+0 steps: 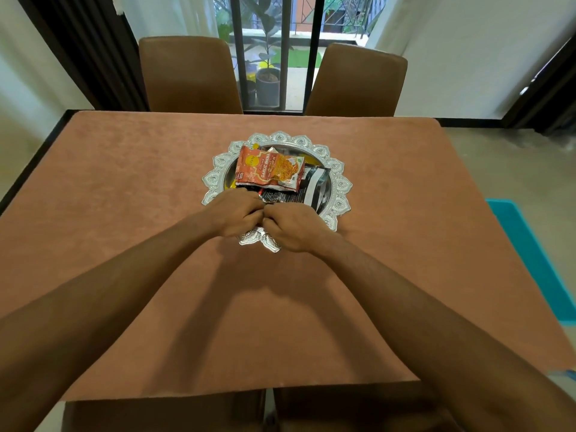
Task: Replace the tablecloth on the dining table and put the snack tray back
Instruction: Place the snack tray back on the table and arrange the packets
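a pinkish-brown tablecloth [124, 213] lies flat over the whole worktop in front of you, hiding its surface and reaching to the near edge. two brown chairs stand pushed in at the far side, the left chair [190, 76] and the right chair [358, 81], and two more chair backs [162, 413] show just under the near edge. behind the far chairs a glass door [277, 42] with dark bars looks out on a balcony, with pale curtains at either side. on the floor to your right lies a teal mat [536, 263], partly tucked behind the hanging cloth. both your bare forearms stretch forward across the cloth and meet near its middle. there the snack tray [341, 185], a round silver one with a scalloped, embossed rim, sits on the tablecloth a little beyond centre. your left hand [237, 215] and your right hand [296, 229] are side by side, nearly touching, each with fingers curled over the near rim of the tray, gripping it. in the tray an orange snack packet [269, 169] lies on top, overlapping a black packet [311, 188] to its right, and bits of yellow wrapping peek out beneath them. out on the balcony, between the chairs, a grey plant pot [268, 85] holds a leafy plant.
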